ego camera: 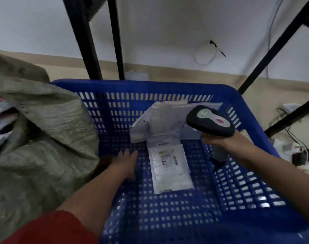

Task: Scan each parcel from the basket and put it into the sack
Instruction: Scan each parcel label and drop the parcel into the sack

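A blue slotted basket (241, 187) fills the middle of the view. A flat white parcel (171, 171) with a printed label lies on its floor. Behind it, larger white parcels (160, 120) lean against the far wall. My left hand (126, 160) is inside the basket just left of the flat parcel, fingers straight and blurred, holding nothing. My right hand (224, 140) grips a black handheld scanner (210, 120) above the basket's right side, its head over the leaning parcels. A grey-green woven sack (44, 138) stands at the left, with parcels visible in its mouth.
Black metal frame legs (90, 50) rise behind the basket, and another runs diagonally at the right (273, 50). Cables and small black devices (301, 154) lie on the floor at the right. A white wall is behind.
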